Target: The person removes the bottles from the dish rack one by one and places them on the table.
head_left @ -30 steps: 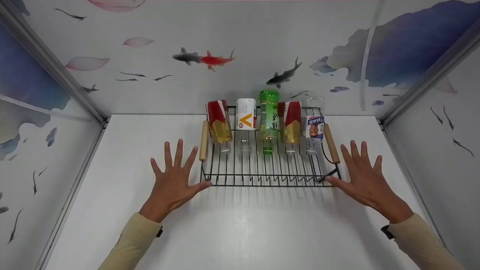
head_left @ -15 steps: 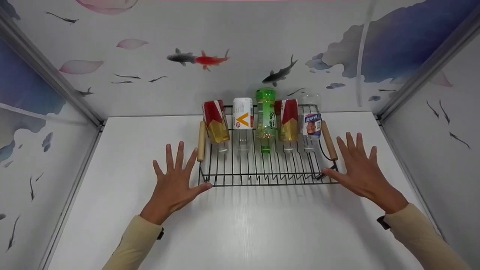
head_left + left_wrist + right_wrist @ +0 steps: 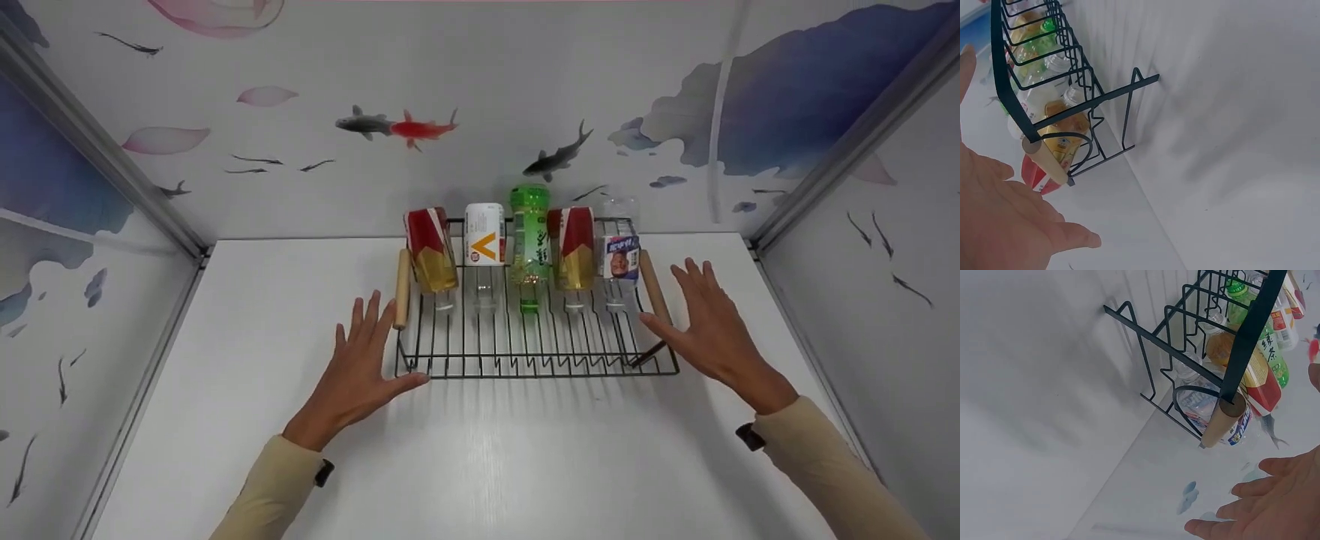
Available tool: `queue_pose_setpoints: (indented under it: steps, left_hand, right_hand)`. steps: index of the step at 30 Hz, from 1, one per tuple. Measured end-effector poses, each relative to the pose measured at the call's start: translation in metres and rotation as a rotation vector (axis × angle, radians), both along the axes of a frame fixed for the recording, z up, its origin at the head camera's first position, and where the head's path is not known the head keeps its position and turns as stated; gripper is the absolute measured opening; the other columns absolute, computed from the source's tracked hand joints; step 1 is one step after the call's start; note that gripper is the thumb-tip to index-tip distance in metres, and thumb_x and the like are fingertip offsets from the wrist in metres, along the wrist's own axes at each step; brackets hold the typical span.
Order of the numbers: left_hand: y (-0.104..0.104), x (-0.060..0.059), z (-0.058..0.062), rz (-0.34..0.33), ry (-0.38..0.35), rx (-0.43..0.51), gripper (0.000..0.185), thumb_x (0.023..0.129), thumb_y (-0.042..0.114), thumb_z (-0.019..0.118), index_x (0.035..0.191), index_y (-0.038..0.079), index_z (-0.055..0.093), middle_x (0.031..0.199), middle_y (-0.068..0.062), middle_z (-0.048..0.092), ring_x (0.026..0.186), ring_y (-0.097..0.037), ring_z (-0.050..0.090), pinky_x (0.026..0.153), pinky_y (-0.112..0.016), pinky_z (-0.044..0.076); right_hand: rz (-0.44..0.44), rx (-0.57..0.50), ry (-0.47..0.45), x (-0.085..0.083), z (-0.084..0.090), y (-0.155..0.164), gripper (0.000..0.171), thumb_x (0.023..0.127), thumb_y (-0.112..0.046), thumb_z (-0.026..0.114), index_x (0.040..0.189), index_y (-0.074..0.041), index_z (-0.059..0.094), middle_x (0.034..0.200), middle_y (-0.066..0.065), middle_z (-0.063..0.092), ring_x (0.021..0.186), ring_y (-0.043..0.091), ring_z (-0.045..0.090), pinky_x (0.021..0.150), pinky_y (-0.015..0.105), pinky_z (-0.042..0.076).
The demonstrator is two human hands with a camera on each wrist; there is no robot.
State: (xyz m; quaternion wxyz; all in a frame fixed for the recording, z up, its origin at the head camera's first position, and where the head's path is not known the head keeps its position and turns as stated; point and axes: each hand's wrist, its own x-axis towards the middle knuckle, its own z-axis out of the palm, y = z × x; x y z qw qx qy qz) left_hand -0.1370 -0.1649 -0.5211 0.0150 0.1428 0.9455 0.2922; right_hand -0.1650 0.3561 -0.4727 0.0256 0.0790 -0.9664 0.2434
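Observation:
A black wire rack [image 3: 465,355] with wooden handles stands against the back wall and holds a row of bottles. From left to right lie a red-and-gold bottle [image 3: 431,251], a white-labelled one [image 3: 485,234], a green one [image 3: 530,240], another red-and-gold one [image 3: 576,251] and a clear one with a blue label [image 3: 620,257]. Their necks point toward me. My left hand [image 3: 352,382] holds nothing, fingers extended beside the left handle [image 3: 403,289]. Thumb out toward the rack, my right hand [image 3: 709,326] is just outside the right handle [image 3: 655,285], likewise holding nothing.
A white table [image 3: 480,457] extends in front of the rack. White side walls with metal corner rails enclose it left and right, and a back wall [image 3: 480,60] with painted fish rises close behind the bottles.
Both hands have turned, their spread fingers drawing closer together. The right hand has moved slightly inward and forward toward its handle. The rack and bottles keep their places.

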Motion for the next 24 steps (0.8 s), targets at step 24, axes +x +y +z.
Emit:
queue_pose_setpoints:
  steps: [24]
  left_hand:
    - [0.007,-0.01,-0.03,0.094,-0.173,0.433,0.13,0.084,0.06,0.093,0.178,0.02,0.013,0.184,-0.011,0.016,0.169,-0.038,0.017,0.13,-0.071,0.022]
  right_hand:
    - [-0.064,-0.228,-0.077,-0.049,0.017,-0.005,0.093,0.108,-0.047,0.069,0.172,0.003,0.024,0.176,0.033,0.024,0.162,0.055,0.022,0.127,0.077,0.021]
